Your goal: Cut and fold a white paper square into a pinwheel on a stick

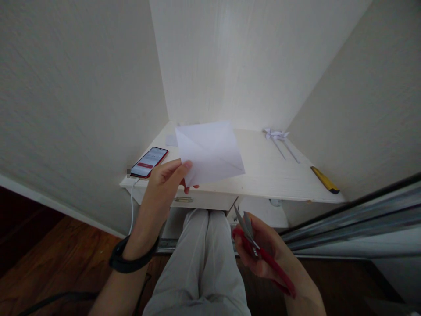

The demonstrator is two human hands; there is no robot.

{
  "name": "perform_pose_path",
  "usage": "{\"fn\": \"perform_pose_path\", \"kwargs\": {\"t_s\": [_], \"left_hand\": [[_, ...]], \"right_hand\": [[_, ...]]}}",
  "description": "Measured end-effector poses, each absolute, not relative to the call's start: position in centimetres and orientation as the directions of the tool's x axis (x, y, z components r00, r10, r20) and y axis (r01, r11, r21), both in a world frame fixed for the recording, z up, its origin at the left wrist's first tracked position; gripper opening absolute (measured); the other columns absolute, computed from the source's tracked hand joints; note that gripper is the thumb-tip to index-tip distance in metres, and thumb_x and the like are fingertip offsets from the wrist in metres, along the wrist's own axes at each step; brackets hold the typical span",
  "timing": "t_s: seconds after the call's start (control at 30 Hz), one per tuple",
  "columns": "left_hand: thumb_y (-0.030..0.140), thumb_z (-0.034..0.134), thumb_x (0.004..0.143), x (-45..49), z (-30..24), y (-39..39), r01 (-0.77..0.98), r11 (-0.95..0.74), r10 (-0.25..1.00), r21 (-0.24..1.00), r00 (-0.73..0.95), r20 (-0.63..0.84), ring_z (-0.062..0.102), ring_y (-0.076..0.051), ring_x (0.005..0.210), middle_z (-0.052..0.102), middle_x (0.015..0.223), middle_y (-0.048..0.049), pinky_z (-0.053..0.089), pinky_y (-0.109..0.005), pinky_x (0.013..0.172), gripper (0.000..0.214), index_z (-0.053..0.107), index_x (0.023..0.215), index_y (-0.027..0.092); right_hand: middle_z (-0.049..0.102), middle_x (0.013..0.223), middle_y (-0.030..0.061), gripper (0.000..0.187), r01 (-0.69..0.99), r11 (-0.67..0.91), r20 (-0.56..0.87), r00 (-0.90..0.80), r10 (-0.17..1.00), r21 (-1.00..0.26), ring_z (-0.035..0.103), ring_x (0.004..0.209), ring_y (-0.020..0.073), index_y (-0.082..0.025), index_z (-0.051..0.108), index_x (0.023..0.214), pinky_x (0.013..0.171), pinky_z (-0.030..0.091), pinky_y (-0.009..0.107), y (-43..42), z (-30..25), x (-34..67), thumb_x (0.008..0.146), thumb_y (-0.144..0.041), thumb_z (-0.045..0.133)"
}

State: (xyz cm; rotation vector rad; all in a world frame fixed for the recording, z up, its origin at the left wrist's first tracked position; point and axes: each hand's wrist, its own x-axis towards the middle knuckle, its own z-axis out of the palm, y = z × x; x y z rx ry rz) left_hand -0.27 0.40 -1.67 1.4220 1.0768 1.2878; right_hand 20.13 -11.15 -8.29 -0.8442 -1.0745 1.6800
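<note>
My left hand [167, 177] pinches the lower left corner of a creased white square of paper [210, 151] and holds it up above the front edge of a small white desk [263, 175]. My right hand [263, 250] is lower, over my lap, closed around the red handles of a pair of scissors [253, 239]. The scissor blades point up and left, a short way below the paper and not touching it. A black band sits on my left wrist.
A red phone [149, 161] with a white cable lies at the desk's left edge. A white paper pinwheel on a stick [279, 140] lies at the back right, a yellow utility knife [325, 179] at the right edge. Walls enclose the desk on three sides.
</note>
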Motion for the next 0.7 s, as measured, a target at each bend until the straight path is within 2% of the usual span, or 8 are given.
{"fn": "perform_pose_path", "kwargs": {"t_s": [0.1,0.2,0.3,0.43,0.53,0.63,0.7], "left_hand": [[0.026,0.058,0.083,0.4,-2.2,0.0,-0.036,-0.159,0.983,0.987,0.088,0.161,0.046,-0.01,0.051,0.05,0.056,0.003,0.04,-0.019,0.044,0.026,0.057,0.059,0.018],[0.029,0.059,0.083,1.5,-2.4,-0.8,-0.033,-0.139,0.978,0.99,0.155,0.142,0.045,-0.009,0.051,0.053,0.06,0.0028,0.04,-0.018,0.042,0.026,0.056,0.059,0.018],[0.03,0.059,0.083,2.3,-2.5,-1.5,0.031,-0.125,0.959,0.992,0.26,0.113,0.048,-0.01,0.053,0.053,0.059,0.0025,0.043,-0.019,0.046,0.027,0.058,0.059,0.018],[0.035,0.058,0.084,2.4,-2.6,-2.0,0.107,-0.085,0.93,0.991,0.364,0.041,0.055,-0.013,0.06,0.064,0.07,-0.0009,0.046,-0.021,0.05,0.023,0.067,0.073,0.017],[0.034,0.059,0.082,2.2,-2.5,-2.0,0.14,-0.091,0.915,0.986,0.402,0.028,0.057,-0.013,0.062,0.067,0.074,-0.0024,0.046,-0.02,0.05,0.022,0.067,0.071,0.016],[0.031,0.059,0.081,2.2,-2.4,-2.0,0.14,-0.139,0.916,0.98,0.395,0.073,0.049,-0.009,0.051,0.06,0.06,0.0011,0.041,-0.018,0.046,0.027,0.059,0.059,0.016],[0.03,0.058,0.082,2.2,-2.6,-2.1,0.139,-0.157,0.924,0.978,0.371,0.095,0.045,-0.008,0.049,0.055,0.056,0.0028,0.039,-0.018,0.046,0.028,0.057,0.058,0.016]], "right_hand": [[0.065,0.079,0.0006,0.048,-0.35,-0.111,-0.016,-0.264,0.964,-0.93,0.053,0.063,0.0129,-0.024,0.053,0.088,0.057,0.04,0.026,-10.6,-7.5,19.3,0.064,-0.052,0.084],[0.065,0.075,-0.0019,0.042,-0.379,0.066,0.089,-0.043,0.995,-0.923,0.045,0.052,0.0081,-0.023,0.052,0.086,0.049,0.034,0.022,-9.4,-6.5,18.1,0.068,-0.046,0.083],[0.064,0.072,-0.0023,0.03,-0.246,0.155,0.106,0.203,0.973,-0.957,0.05,0.055,0.0097,-0.022,0.057,0.082,0.051,0.039,0.022,-8.5,-5.8,17.1,0.07,-0.033,0.081],[0.056,0.056,-0.0063,0.019,-0.081,0.249,0.183,0.472,0.863,-0.965,0.047,0.048,0.0098,-0.022,0.057,0.078,0.046,0.034,0.022,-7.9,-5.7,16.3,0.071,-0.023,0.075],[0.055,0.053,-0.0065,0.017,-0.058,0.271,0.21,0.486,0.848,-0.961,0.046,0.047,0.0101,-0.022,0.056,0.075,0.045,0.032,0.022,-7.7,-5.5,16.2,0.07,-0.021,0.072],[0.056,0.054,-0.0063,0.016,-0.079,0.259,0.202,0.427,0.881,-0.963,0.047,0.048,0.0102,-0.021,0.055,0.076,0.046,0.033,0.022,-7.9,-5.1,16.3,0.071,-0.021,0.071],[0.057,0.055,-0.0062,0.019,-0.104,0.264,0.203,0.396,0.896,-0.959,0.049,0.049,0.0104,-0.021,0.054,0.076,0.048,0.037,0.022,-8.1,-4.8,16.3,0.07,-0.022,0.072]]}}
